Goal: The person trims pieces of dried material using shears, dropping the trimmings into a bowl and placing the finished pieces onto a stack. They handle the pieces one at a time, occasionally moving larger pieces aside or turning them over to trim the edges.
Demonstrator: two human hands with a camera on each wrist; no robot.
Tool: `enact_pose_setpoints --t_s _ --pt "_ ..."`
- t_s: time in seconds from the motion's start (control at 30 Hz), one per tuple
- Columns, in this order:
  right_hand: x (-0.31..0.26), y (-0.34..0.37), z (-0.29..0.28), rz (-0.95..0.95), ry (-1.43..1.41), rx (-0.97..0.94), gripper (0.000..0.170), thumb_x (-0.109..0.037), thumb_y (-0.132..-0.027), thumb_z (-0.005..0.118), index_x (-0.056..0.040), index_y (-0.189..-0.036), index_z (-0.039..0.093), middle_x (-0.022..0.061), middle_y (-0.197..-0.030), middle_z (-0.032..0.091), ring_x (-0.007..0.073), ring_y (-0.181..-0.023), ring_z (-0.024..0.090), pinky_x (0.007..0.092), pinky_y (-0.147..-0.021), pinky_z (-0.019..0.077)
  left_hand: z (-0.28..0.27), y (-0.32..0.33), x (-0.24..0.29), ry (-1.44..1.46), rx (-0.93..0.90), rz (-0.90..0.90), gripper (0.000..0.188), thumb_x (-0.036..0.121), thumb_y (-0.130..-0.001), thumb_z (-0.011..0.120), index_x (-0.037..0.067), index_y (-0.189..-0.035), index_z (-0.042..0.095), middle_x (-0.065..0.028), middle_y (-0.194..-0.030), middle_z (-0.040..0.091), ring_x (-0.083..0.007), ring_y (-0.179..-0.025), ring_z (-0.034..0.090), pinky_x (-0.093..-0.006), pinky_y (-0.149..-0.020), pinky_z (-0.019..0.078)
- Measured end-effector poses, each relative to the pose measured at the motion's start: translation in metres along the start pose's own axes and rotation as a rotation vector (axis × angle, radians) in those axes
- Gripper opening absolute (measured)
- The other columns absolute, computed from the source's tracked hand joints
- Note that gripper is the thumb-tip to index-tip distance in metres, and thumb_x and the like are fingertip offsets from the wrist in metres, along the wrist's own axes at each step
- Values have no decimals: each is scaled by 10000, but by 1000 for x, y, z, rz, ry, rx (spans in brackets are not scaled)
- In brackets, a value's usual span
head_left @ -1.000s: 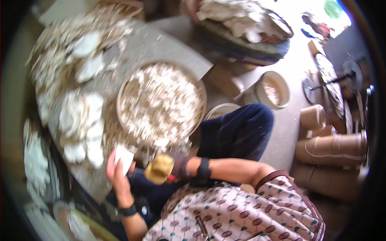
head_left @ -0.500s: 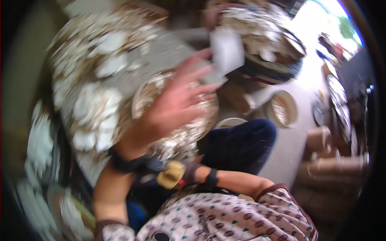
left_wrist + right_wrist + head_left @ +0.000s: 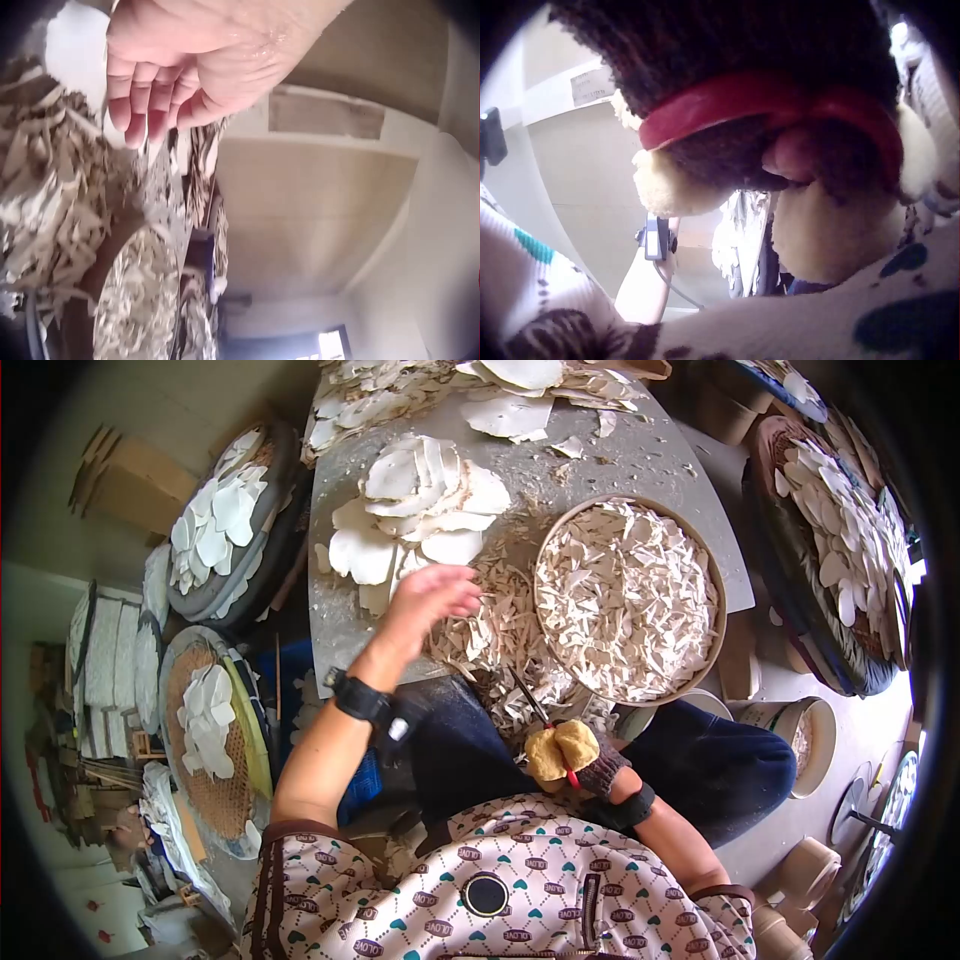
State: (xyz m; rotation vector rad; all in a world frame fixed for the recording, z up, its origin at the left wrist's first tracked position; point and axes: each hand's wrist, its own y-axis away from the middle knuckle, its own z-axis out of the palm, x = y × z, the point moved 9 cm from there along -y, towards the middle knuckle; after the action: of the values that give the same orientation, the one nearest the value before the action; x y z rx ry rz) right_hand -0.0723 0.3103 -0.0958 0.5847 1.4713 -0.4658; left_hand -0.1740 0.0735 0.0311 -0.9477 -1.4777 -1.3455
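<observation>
My bare left hand [image 3: 432, 603], its fingers loosely bent, hovers at the near edge of a stack of thin white slices [image 3: 420, 510]. In the left wrist view, nothing shows between the fingers of this left hand [image 3: 161, 82], and a white slice [image 3: 77, 49] lies beyond them. My right hand [image 3: 605, 765], in a dark knitted glove, grips scissors [image 3: 530, 695] low over my lap. Red handles [image 3: 705, 105] loop round the gloved fingers, padded with yellow foam [image 3: 562, 750]. A dark blade points toward loose white chips [image 3: 500, 610] at the table's near edge.
A round basket rim [image 3: 722, 600] encloses many cut chips, right of the loose heap. More slices [image 3: 515, 410] lie at the table's far end. Round trays of slices stand left [image 3: 225, 760] and right [image 3: 835, 540]. A bucket [image 3: 820, 760] sits beside my knee.
My left hand held a white slice near the scissors, then swung up and forward with the slice at its fingertips. It is now empty beside the stack. The head view has turned.
</observation>
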Motion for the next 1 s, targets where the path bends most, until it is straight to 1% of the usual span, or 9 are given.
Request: enact_pose_setpoints --t_s 0.1,0.17,0.23,0.33,0.5,0.7,0.83,0.93,1.0 --pt "9 -1 7 19 -14 -43 196 -203 -720 623 -65 -855 588 138 -842 602 324 -807 574 388 -693 464 -93 -20 -14 135 350 1 348 117 -835 576 -50 -1129 491 -140 -917 601 -208 -793 618 -286 -700 518" --pt "-11 -5 8 11 87 -72 229 -214 -719 631 -67 -888 585 134 -865 604 326 -820 574 387 -709 468 -127 -36 -22 316 440 18 295 178 -816 612 -32 -1001 518 -113 -846 586 -213 -748 620 -274 -650 513" --pt "-32 -8 11 -73 390 -116 251 -207 -712 631 -69 -915 580 130 -880 604 325 -830 575 383 -715 469 -141 -56 -28 330 459 -46 309 241 -806 638 -1 -961 525 -92 -806 576 -206 -712 614 -286 -627 514" --pt "-19 -9 10 92 119 -83 275 -204 -718 624 -74 -955 572 128 -898 604 323 -843 576 378 -723 471 -158 -83 -34 380 474 -93 278 258 -773 679 34 -868 543 -77 -785 575 -179 -666 598 -277 -597 508" --pt "-19 -14 17 66 260 -138 344 -235 -715 631 -72 -1009 557 129 -912 604 324 -862 576 374 -736 471 -184 -99 -34 325 431 -83 176 184 -772 681 67 -751 551 -29 -707 552 -142 -655 577 -238 -629 488" --pt "-22 -18 22 21 318 -185 373 -237 -704 644 -69 -1025 552 132 -936 598 323 -879 572 369 -758 466 -173 -39 -27 290 419 110 113 127 -799 636 49 -769 560 -33 -705 574 -139 -646 599 -236 -617 500" --pt "8 -13 26 179 53 -171 352 -222 -698 668 -72 -999 564 130 -923 601 312 -871 575 361 -750 468 -175 21 -57 157 413 21 105 127 -813 622 41 -813 561 -52 -721 591 -138 -645 610 -233 -610 500" --pt "-25 -19 24 -65 461 -163 340 -235 -694 693 -80 -974 578 126 -899 605 300 -859 579 356 -735 473 -189 54 -76 91 486 -65 127 133 -825 609 27 -873 558 -66 -756 593 -168 -675 623 -248 -608 504" --pt "-30 -19 24 -30 397 -174 337 -233 -695 691 -79 -972 578 125 -898 606 302 -857 579 357 -735 472 -203 69 -91 80 549 -79 232 164 -835 602 2 -993 552 -88 -819 599 -187 -699 627 -262 -613 508"
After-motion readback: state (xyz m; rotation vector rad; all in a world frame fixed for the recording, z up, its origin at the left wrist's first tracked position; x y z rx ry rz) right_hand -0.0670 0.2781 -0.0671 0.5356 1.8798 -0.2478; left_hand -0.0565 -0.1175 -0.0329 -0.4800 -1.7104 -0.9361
